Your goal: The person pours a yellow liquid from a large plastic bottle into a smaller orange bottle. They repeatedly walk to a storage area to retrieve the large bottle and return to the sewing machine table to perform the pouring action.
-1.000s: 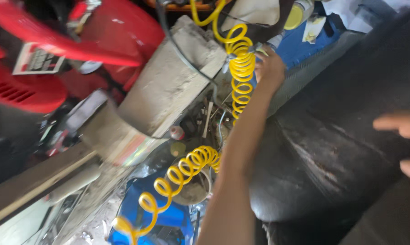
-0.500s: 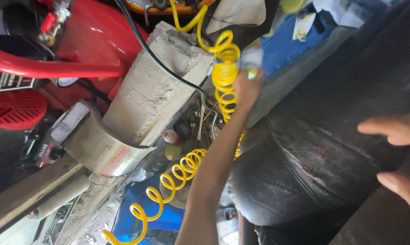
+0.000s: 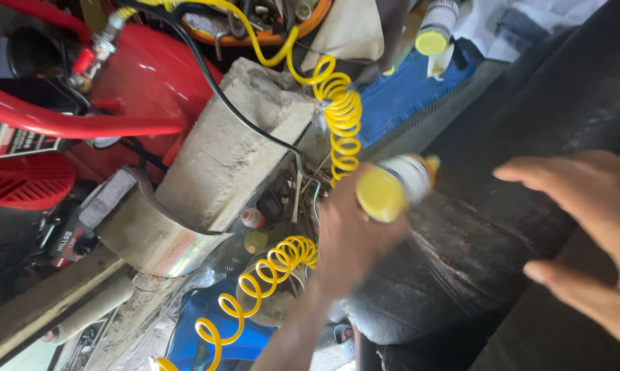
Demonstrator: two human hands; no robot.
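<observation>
A small white spray can with a yellow cap (image 3: 392,187) sits in the grip of the left hand (image 3: 348,237), its capped end turned toward the camera. The can is held in the air just over the edge of a large black rubber tyre (image 3: 475,227), between that tyre and a coiled yellow plastic air hose (image 3: 341,127). The left hand is blurred, but its fingers are plainly wrapped round the body of the can — closed on it, not spread.

The right hand (image 3: 584,227) is at the right edge of the view, over the dark rubber, fingers stretched out and apart, holding nothing; whether it touches the tyre I cannot tell.

The air hose runs down from the top of the view, passes close beside the can, and shows again in loose coils below the left forearm. Left of the hose lies a grey concrete block (image 3: 227,151), tilted, with a thin black cable (image 3: 214,86) across it. Beyond the block stands a red metal compressor tank (image 3: 145,75) with a red tube frame. A blue plastic sheet (image 3: 406,89) lies near the top, and a second yellow-capped can (image 3: 433,31) rests above it — well apart from the held one.
</observation>
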